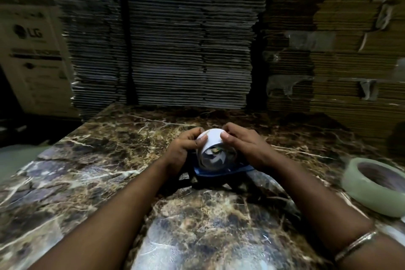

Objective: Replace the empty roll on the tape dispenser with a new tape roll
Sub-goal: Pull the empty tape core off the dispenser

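A white empty roll core (213, 140) sits on a blue tape dispenser (221, 171) in the middle of the marble table (92, 160). My left hand (186, 149) grips the core from the left, thumb on its top. My right hand (243, 144) grips it from the right, thumb pressed on the upper rim. Most of the dispenser is hidden under my hands and the core. A new pale green tape roll (372, 184) lies flat near the table's right edge, well apart from both hands.
Tall stacks of flattened cardboard (186, 39) rise right behind the table and to the right (339, 50). A printed carton (37, 57) stands at the left beyond the table's edge. A bangle (355, 245) circles my right wrist.
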Available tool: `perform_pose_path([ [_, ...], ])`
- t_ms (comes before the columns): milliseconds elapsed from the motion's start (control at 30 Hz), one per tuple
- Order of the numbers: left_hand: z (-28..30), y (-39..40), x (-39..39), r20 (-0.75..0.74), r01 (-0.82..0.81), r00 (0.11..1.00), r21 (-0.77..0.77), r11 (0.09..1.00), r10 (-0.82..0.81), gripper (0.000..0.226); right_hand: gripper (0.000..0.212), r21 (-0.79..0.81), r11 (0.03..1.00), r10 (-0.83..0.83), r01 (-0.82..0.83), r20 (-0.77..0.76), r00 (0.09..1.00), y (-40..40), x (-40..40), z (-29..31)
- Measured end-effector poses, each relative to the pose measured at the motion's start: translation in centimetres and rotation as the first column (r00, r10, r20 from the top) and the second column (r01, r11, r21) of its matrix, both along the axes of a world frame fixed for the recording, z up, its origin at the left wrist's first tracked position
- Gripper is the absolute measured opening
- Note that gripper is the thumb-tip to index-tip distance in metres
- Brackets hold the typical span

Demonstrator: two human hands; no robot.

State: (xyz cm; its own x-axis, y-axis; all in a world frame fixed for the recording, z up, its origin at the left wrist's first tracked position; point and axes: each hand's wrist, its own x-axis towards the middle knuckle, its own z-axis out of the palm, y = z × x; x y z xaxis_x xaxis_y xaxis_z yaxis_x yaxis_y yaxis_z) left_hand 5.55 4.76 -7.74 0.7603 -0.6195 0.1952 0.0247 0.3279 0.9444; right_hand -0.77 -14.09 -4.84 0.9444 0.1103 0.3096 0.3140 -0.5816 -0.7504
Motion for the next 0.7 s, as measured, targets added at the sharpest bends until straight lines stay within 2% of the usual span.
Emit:
perform_pose_path([
  [67,0.0,0.0,0.1,0.027,-0.046,0.999,0.04,0.998,0.045,0.01,0.038,-0.02,1.0,-0.024,0.024,0.015,1.0,-0.2,-0.1,-0.3],
  [200,0.0,-0.1,0.4,0.031,-0.087,0.996,0.052,0.995,0.086,0.013,0.025,0.104,0.994,-0.01,0.014,-0.043,0.999,-0.3,-0.4,-0.7],
  [333,0.4,0.1,0.3,0.092,-0.129,0.988,0.099,0.987,0.12,0.015,0.041,0.15,0.989,0.008,0.001,-0.062,0.998,-0.5,-0.4,-0.9],
  [467,0.8,1.1,0.6,0.195,-0.113,0.977,0.145,0.983,0.083,0.014,0.038,0.146,0.989,0.026,-0.015,-0.073,0.997,-0.6,-0.5,-0.9],
  [600,0.6,2.2,1.1,0.281,-0.056,0.96,0.218,0.974,-0.008,0.049,0.034,0.164,0.986,0.035,-0.02,-0.089,0.995,-0.8,-0.4,-1.0],
  [700,0.7,2.4,1.1,0.299,-0.058,0.954,0.222,0.973,-0.012,0.055,0.04,0.123,0.992,0.004,0.001,-0.043,0.999,-1.0,-0.4,-1.2],
])
